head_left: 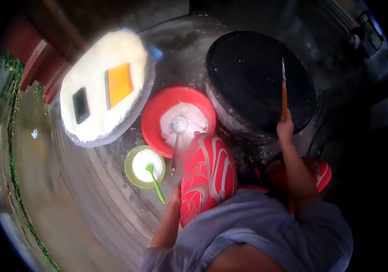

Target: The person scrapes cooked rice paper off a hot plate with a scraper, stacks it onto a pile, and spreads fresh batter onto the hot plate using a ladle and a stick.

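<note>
My right hand (286, 128) is closed around the lower end of a long, thin orange-brown stick-like tool (284, 93). Its narrow pale tip points up and away, over the near right part of a round black griddle (253, 77). Down by my red patterned trouser leg (207, 174), my left hand (175, 195) rests against the side of the knee, its fingers mostly hidden. In front of that knee is a red basin (153, 115) of thick white batter, with a metal ladle (174, 156) leaning in it. Beside it, a green bowl (130, 174) contains white liquid and a bright green utensil (156, 182).
A large round white surface (98, 63) stands at the left, bearing a dark phone-like rectangle (81, 105) and a yellow-orange pad (120, 85). Dark red wooden pieces (44, 68) are behind it. Grey concrete floor (80, 190) stretches along the left.
</note>
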Demonstrator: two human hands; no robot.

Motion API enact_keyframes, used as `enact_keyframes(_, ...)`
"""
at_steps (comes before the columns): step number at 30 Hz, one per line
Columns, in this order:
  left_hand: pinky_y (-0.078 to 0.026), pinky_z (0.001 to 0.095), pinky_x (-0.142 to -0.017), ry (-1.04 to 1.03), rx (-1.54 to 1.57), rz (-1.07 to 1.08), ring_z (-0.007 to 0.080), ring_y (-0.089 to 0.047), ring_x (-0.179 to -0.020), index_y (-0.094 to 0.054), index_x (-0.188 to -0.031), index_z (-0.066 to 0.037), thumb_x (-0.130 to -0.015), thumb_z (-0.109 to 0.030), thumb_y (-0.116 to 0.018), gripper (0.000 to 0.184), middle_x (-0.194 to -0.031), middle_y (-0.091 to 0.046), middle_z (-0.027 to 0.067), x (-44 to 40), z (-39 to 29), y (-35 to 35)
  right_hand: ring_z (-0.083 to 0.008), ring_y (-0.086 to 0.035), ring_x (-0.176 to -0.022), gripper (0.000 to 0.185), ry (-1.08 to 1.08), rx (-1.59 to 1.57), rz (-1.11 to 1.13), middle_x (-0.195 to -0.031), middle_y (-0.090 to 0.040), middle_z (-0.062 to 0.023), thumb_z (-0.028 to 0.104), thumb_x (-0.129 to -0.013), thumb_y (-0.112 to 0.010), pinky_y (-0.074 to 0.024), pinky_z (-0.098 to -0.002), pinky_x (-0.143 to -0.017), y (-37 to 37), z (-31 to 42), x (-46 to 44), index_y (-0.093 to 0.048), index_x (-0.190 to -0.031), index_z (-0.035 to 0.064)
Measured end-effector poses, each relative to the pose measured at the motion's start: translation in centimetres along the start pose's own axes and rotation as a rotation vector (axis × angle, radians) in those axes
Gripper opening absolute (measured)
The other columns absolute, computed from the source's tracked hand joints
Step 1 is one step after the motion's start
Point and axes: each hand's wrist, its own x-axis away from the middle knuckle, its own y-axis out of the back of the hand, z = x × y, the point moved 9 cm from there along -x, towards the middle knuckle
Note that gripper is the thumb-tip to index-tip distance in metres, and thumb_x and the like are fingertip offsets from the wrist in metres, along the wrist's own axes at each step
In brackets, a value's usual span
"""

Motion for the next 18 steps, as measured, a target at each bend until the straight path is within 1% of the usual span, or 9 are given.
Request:
enact_keyframes(2,-0.049,0.0313,-0.068,0.013,0.012,0.031,0.0181,-0.061,-0.08,-0.055,-0.112,-0.002,-0.094,-0.033,-0.036,0.04,-0.093,-0.063,0.0114,-3.2,0.5,0.2,-0.028,-0.062,-0.073,0.046,0.36,0.329,0.17,-0.091,-0.064,-0.0176,0.012,-0.092,-0.044,-0.0488,-0.0345,-0.065,-1.5,2.4,3.1,-0.035,-0.136,0.0151)
enact_keyframes(4,-0.048,0.0318,-0.065,-0.032,-0.065,0.043,0.018,-0.06,-0.077,-0.056,-0.111,-0.002,-0.093,-0.031,-0.037,0.039,-0.091,-0.063,0.0114,-6.4,0.0,0.7,-0.0292,-0.062,-0.079,0.044,0.992,0.079,0.407,-0.092,-0.063,-0.0187,0.011,-0.091,-0.046,-0.0475,-0.0334,-0.067,-2.2,8.2,10.2,-0.039,-0.134,0.0146)
enact_keyframes(6,-0.048,0.0323,-0.063,-0.094,-0.208,0.045,0.018,-0.06,-0.074,-0.056,-0.11,-0.002,-0.093,-0.03,-0.038,0.038,-0.088,-0.063,0.0114,-9.5,-0.7,1.4,-0.0222,-0.06,-0.078,0.041,0.745,0.166,0.538,-0.094,-0.063,-0.0132,0.011,-0.091,-0.047,-0.0461,-0.029,-0.066,-2.9,7.0,10.0,-0.043,-0.132,0.0136)
enact_keyframes(7,-0.047,0.0326,-0.062,-0.149,-0.323,0.043,0.018,-0.06,-0.073,-0.056,-0.109,-0.002,-0.092,-0.029,-0.038,0.037,-0.087,-0.063,0.0114,-11.5,-1.1,2.0,-0.0173,-0.056,-0.074,0.041,0.414,-0.047,0.437,-0.09,-0.06,-0.0085,0.01,-0.091,-0.046,-0.0451,-0.0265,-0.063,-2.0,4.1,6.9,-0.043,-0.132,0.0136)
enact_keyframes(9,-0.047,0.0331,-0.06,-0.532,-1.034,0.103,0.018,-0.06,-0.07,-0.057,-0.108,-0.002,-0.091,-0.028,-0.039,0.035,-0.085,-0.063,0.0114,-16.1,-2.7,2.7,-0.0059,-0.043,-0.064,0.039,-0.049,-0.304,0.232,-0.079,-0.05,0.0015,0.007,-0.093,-0.044,-0.0402,-0.0195,-0.058,-0.4,0.5,5.1,-0.044,-0.131,0.013)
enact_keyframes(10,-0.047,0.0333,-0.058,-0.929,-1.588,0.061,0.018,-0.06,-0.069,-0.057,-0.108,-0.002,-0.091,-0.027,-0.04,0.035,-0.084,-0.063,0.0115,-17.4,-2.9,2.3,-0.0051,-0.04,-0.058,0.04,-0.012,-0.242,0.202,-0.074,-0.049,0.0018,0.007,-0.093,-0.044,-0.0376,-0.0193,-0.053,-0.3,-0.2,4.6,-0.042,-0.132,0.0126)
enact_keyframes(12,-0.046,0.0338,-0.056,-1.146,-1.774,-0.039,0.018,-0.059,-0.066,-0.058,-0.107,-0.003,-0.09,-0.026,-0.041,0.033,-0.082,-0.063,0.0115,-19.9,-1.6,4.9,-0.0042,-0.041,-0.056,0.039,0.128,-0.161,0.61,-0.072,-0.05,0.0013,0.01,-0.093,-0.044,-0.0363,-0.0185,-0.049,-2.3,0.8,6.6,-0.041,-0.133,0.0121)
enact_keyframes(16,-0.046,0.0353,-0.081,-0.372,-0.904,-0.192,0.0292,-0.06,-0.096,-0.059,-0.109,-0.003,-0.081,-0.03,-0.052,0.039,-0.104,-0.061,0.0192,-9.2,-3.5,0.4,-0.0026,-0.043,-0.054,0.019,0.162,-0.324,0.702,-0.069,-0.051,0.0011,0.015,-0.095,-0.041,-0.0351,-0.0147,-0.047,-1.6,6.1,9.1,-0.049,-0.11,0.0081)
enact_keyframes(18,-0.047,0.0354,-0.079,-0.298,-0.721,-0.132,0.0298,-0.061,-0.091,-0.06,-0.107,-0.003,-0.08,-0.028,-0.053,0.037,-0.101,-0.062,0.0185,-9.8,-2.3,2.1,-0.0017,-0.04,-0.05,0.01,0.23,-0.311,0.639,-0.067,-0.05,0.0021,0.014,-0.094,-0.043,-0.0323,-0.0137,-0.045,-1.2,10.1,9.8,-0.049,-0.098,0.0081)
